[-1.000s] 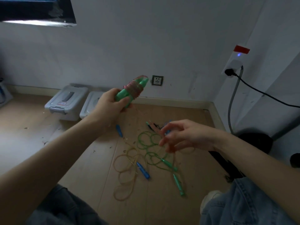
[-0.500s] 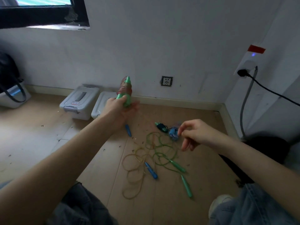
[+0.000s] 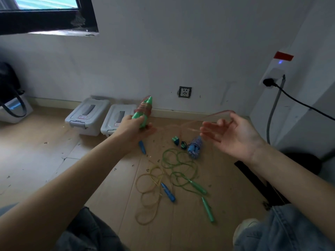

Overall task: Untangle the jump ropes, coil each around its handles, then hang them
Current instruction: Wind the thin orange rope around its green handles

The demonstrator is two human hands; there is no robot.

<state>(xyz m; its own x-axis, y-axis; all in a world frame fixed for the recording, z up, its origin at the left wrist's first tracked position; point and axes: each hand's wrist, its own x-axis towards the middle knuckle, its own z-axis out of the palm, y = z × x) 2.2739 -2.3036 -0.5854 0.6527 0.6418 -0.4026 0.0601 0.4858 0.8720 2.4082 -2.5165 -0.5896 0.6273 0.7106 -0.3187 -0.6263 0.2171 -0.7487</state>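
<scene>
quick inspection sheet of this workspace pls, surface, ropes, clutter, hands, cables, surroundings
surface: wooden floor, scattered with small debris.
job's things: green handles wrapped in pink rope; green rope and yellow rope lie tangled; blue-white coiled rope lies done.
clutter: two grey lidded bins by the wall.
grippers: left hand grips the green handles; right hand is open, the loose pink rope looping over its fingers.
cables: black cable plugged into the right wall.
surroundings: white wall, wall socket, window, dark bag at left.
</scene>
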